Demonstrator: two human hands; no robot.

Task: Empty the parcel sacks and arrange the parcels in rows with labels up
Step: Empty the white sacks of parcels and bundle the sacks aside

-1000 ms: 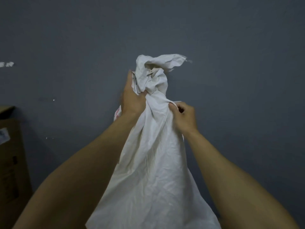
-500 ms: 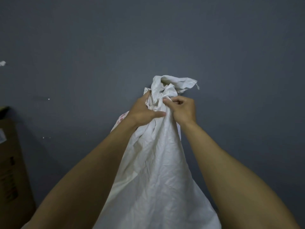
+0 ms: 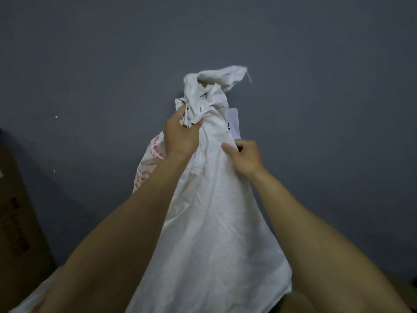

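Listing what shows, largest item first:

1. Wall [image 3: 90, 64] – plain dark grey surface filling the background behind everything; a few pale specks on it. No desk or floor shows.
2. Parcel sack [image 3: 209, 222] – white woven sack, held up in front of the wall between both forearms. Body hangs broad and slack toward the bottom edge. Red print runs down its left flank. Whether parcels remain inside cannot be told; none is visible.
3. Cardboard box [image 3: 20, 222] – brown, at the left edge, in shadow, well apart from the hands.
4. Left hand [image 3: 180, 138] – grip clenched on the bunched neck of the sack, just below the twist.
5. Right hand [image 3: 246, 158] – grip pinching a fold of the sack's right side, lower than the left hand.
6. Knotted neck [image 3: 209, 96] – crumpled top of the sack, apparently not yet opened, with a loose thread at the tip.
7. White tag [image 3: 233, 123] – paper slip with dark marks, showing behind the neck, just above the right hand.

Progress, as a judgement: early. The sack looks closed, no parcels are laid out, no rows begun. Opening, emptying, and arranging with labels up all remain.

Change from half a second ago: the hands were together at the neck; now the right hand has dropped to the side fold, and the tag has come into sight.
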